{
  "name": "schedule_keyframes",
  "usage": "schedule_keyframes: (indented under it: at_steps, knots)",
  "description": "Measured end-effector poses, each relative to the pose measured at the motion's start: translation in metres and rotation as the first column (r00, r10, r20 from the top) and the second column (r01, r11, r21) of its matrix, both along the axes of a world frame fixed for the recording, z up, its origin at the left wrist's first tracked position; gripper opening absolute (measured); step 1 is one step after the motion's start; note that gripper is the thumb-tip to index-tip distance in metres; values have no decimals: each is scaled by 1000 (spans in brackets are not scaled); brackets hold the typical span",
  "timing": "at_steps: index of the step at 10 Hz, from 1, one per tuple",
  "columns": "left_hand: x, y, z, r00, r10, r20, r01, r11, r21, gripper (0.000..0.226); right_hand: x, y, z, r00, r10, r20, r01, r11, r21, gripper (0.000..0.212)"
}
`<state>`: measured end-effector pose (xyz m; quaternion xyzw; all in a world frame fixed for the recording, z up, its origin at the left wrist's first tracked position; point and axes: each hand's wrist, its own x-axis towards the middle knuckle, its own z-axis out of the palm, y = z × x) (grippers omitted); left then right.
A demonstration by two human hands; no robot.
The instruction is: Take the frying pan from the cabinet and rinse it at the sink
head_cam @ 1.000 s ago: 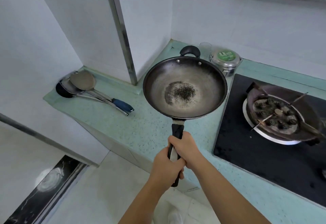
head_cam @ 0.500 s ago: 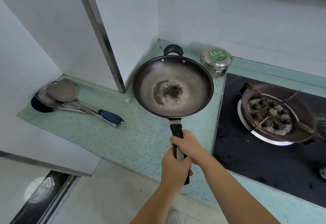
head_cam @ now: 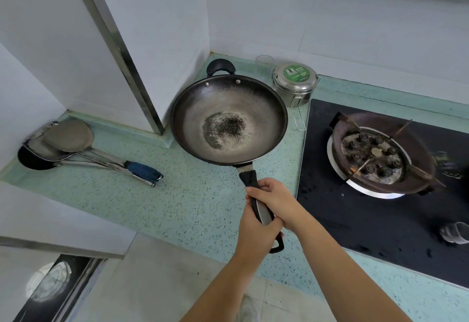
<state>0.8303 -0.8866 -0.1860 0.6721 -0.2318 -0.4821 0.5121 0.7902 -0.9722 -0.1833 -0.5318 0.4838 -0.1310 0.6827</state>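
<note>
The frying pan (head_cam: 228, 118) is a dark metal wok with a burnt patch in its middle, a small loop handle at the far rim and a long black handle toward me. It is level over the green speckled countertop (head_cam: 198, 194), in the corner left of the stove. Both hands hold the long handle: my right hand (head_cam: 276, 198) grips it higher up, my left hand (head_cam: 256, 233) grips its end just below. No sink or cabinet shows in the head view.
Metal spatulas and ladles (head_cam: 68, 141) with a blue-handled one lie at the left of the counter. A steel lidded tin (head_cam: 295, 83) and a clear cup (head_cam: 264, 61) stand behind the pan. The black gas hob (head_cam: 355, 220) with its burner (head_cam: 373, 154) is to the right.
The pan has stayed in both hands and shifted slightly right and lower in view as my head moved; the grip on the handle is unchanged.
</note>
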Motion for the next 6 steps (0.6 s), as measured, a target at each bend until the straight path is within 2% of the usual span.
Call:
schedule_keyframes:
  at_steps: [1,3,4,5,6]
  knots:
    - [2,0,-2,998,-55,24,55,998,-2,46,-7,2,3,998,-38,40,37,999,29,25]
    - [1,11,2,994,-98,51,95,994,61,38,-21,12,11,998,-52,-45,49,997,-64,26]
    - [1,16,4,990,-113,88,110,993,38,35,-28,17,16,998,-46,-47,41,994,-100,25]
    - [5,22,13,975,-133,177,126,991,48,31,-32,24,21,995,-38,-93,22,985,-170,26]
    - [13,27,17,951,-121,284,122,992,14,30,-36,29,26,989,-109,-103,82,968,-238,23]
